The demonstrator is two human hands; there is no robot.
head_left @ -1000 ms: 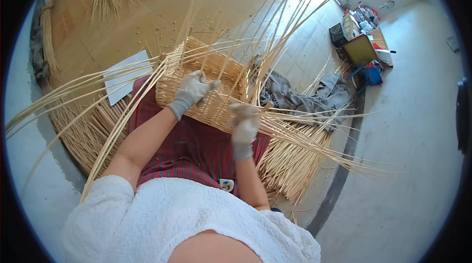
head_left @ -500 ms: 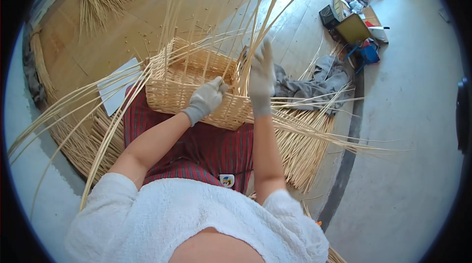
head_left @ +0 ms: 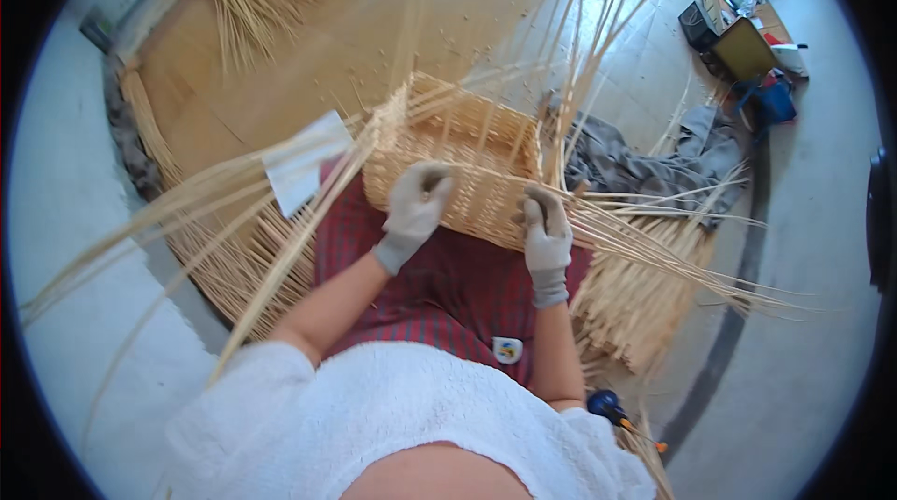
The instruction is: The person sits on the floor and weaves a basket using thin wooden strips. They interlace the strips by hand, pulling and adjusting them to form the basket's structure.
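Beyond the person stretches a tan floor point(head_left: 360, 42), with a crumpled grey cloth point(head_left: 654, 164) lying on it to the right. A red striped cloth point(head_left: 434, 280) covers the lap, and the woven basket point(head_left: 481, 206) is at its far edge, open side up. At the basket's front wall are the left hand point(head_left: 418, 201), curled, and the right hand point(head_left: 545, 229), fingers bent near the right corner; whether either grips, I cannot tell.
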